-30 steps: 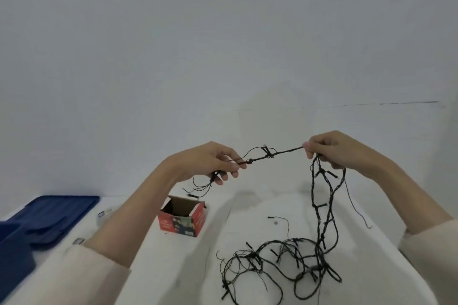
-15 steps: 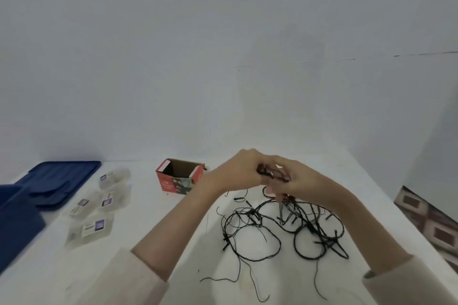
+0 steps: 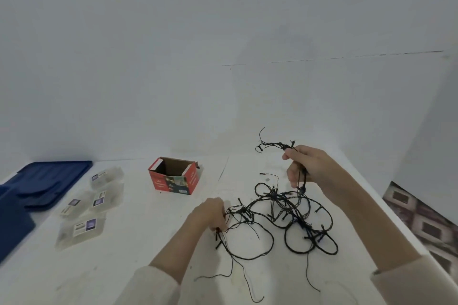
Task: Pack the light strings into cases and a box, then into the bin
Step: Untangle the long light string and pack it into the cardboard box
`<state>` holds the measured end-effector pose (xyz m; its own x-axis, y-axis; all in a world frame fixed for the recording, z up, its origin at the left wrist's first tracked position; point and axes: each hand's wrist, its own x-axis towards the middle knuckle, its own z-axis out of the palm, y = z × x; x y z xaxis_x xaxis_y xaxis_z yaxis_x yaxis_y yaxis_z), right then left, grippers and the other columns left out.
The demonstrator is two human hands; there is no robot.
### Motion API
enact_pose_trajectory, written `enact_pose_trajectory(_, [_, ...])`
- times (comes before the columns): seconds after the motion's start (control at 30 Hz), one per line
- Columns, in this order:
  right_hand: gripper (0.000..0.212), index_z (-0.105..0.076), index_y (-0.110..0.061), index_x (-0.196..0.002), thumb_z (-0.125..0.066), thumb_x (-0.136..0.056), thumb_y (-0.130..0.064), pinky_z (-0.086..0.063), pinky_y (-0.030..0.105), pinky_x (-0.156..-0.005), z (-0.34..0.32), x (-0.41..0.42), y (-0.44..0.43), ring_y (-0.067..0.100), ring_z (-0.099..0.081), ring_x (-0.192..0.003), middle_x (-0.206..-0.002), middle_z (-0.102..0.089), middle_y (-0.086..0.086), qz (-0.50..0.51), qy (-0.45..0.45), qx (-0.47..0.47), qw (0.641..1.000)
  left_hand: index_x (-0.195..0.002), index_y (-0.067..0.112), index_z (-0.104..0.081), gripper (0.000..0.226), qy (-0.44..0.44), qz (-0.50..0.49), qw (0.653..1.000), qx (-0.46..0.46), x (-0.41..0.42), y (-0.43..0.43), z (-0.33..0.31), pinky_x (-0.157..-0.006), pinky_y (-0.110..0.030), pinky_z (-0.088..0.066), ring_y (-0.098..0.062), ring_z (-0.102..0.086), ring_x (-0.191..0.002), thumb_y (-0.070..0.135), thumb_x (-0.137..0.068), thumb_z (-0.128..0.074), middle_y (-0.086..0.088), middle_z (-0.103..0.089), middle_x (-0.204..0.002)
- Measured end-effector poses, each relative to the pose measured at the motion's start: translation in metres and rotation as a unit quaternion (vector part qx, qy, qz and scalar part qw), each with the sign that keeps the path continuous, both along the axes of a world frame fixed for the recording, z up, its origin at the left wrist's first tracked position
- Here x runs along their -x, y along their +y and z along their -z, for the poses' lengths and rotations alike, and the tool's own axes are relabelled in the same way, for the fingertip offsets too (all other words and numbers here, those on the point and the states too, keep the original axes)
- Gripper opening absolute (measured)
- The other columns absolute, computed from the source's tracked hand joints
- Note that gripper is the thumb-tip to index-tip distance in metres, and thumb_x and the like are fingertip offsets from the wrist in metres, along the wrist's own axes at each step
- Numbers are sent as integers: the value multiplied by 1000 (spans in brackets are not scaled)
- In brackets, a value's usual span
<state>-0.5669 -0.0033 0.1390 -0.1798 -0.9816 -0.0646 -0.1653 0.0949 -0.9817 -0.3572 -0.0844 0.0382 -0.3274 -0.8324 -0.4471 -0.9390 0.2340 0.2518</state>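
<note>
Right hand (image 3: pixel 307 168): grasps black light string (image 3: pixel 277 195), raised, right of red box (image 3: pixel 173 178).
Left hand (image 3: pixel 210 213): pinches same string, in front of box.
4 clear cases (image 3: pixel 99 200): left of box.

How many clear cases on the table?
4 cases, left of the red box: the far case, middle-right case, middle-left case, near case. Stacked extras may be hidden.

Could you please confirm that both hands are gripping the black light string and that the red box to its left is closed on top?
Not quite: the head view shows the box open on top, not closed. The rest holds: the left hand and the right hand both grip the light string, and the box stands to its left.
</note>
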Motion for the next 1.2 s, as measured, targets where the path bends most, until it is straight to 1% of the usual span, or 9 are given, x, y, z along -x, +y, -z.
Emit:
enact_pose_trajectory(0.13, [20, -61, -11, -88, -49, -95, -24, -46, 24, -64, -15, -1, 2, 17, -54, -54, -74, -62, 3, -28, -13, 35, 999, -98, 3, -68, 25, 180, 0, 983, 38, 7, 0, -58, -64, -20, -45, -9, -53, -57, 25, -88, -62, -10, -70, -90])
enact_pose_trajectory(0.27, [20, -66, -11, -96, -51, -93, -25, -50, 25, -67, -44, -7, -3, 17, -58, -62, -94, -67, -5, -135, -39, 72, 987, -90, 13, -67, 19, 355, 24, 933, 53, 18, 15, -140, -67, -25, -51, -11, -57, -56, 31, -87, -63, 1, -61, -60])
enact_pose_trajectory(0.4, [17, -67, -15, -82, -56, -88, -27, -39, 24, -52, -75, -7, -10, 14, -42, -49, -70, -58, 2, -178, -7, 73, 981, -77, 21, -65, 13, 411, 50, 901, 129, 14, 24, -200, -48, -13, -40, -5, -44, -47, 33, -84, -67, 8, -48, -52])
enact_pose_trajectory(0.5, [21, -65, -17, -75, -53, -91, -24, -32, 20, -48, -100, 1, -14, 11, -30, -47, -61, -43, -4, -127, -31, 107, 986, -89, 15, -70, 19, 384, 64, 915, 107, -5, 22, -217, -47, -17, -38, -4, -41, -45, 32, -81, -70, 8, -47, -54])
enact_pose_trajectory(0.87, [22, -63, -13, -75, -51, -92, -19, -31, 22, -48, -131, 38, -28, 10, -33, -45, -63, -42, -3, 2, -54, 157, 986, -91, 7, -70, 24, 345, 1, 937, 50, -64, 2, -206, -56, -20, -42, -10, -43, -51, 27, -91, -58, 3, -47, -59])
enact_pose_trajectory(0.93, [23, -64, -14, -75, -51, -93, -20, -34, 21, -48, -127, 40, -28, 11, -37, -47, -69, -46, 0, 29, -1, 150, 988, -94, 6, -70, 23, 361, -10, 932, 34, -70, 0, -207, -59, -22, -45, -12, -44, -53, 24, -92, -56, 2, -48, -59])
enact_pose_trajectory(1.03, [19, -66, -18, -83, -53, -93, -28, -44, 26, -62, -119, 31, -26, 17, -51, -64, -93, -55, 3, 83, 234, 154, 956, -100, 6, -67, 26, 408, -25, 912, 28, -65, 0, -216, -62, -26, -47, -13, -46, -55, 26, -96, -50, 2, -50, -59])
enact_pose_trajectory(1.1, [17, -67, -20, -86, -55, -91, -31, -45, 28, -70, -122, 14, -19, 17, -55, -70, -98, -58, 7, 49, 247, 193, 948, -100, 8, -64, 28, 425, -22, 905, 19, -53, 1, -224, -63, -28, -47, -15, -47, -54, 29, -97, -46, 2, -51, -58])
enact_pose_trajectory(1.2, [16, -68, -18, -81, -56, -91, -24, -40, 25, -67, -138, -12, -2, 16, -49, -61, -73, -55, 13, -124, 181, 230, 948, -96, 11, -62, 26, 451, -23, 892, -29, -33, 4, -234, -54, -22, -44, -12, -47, -51, 28, -99, -44, 2, -52, -60])
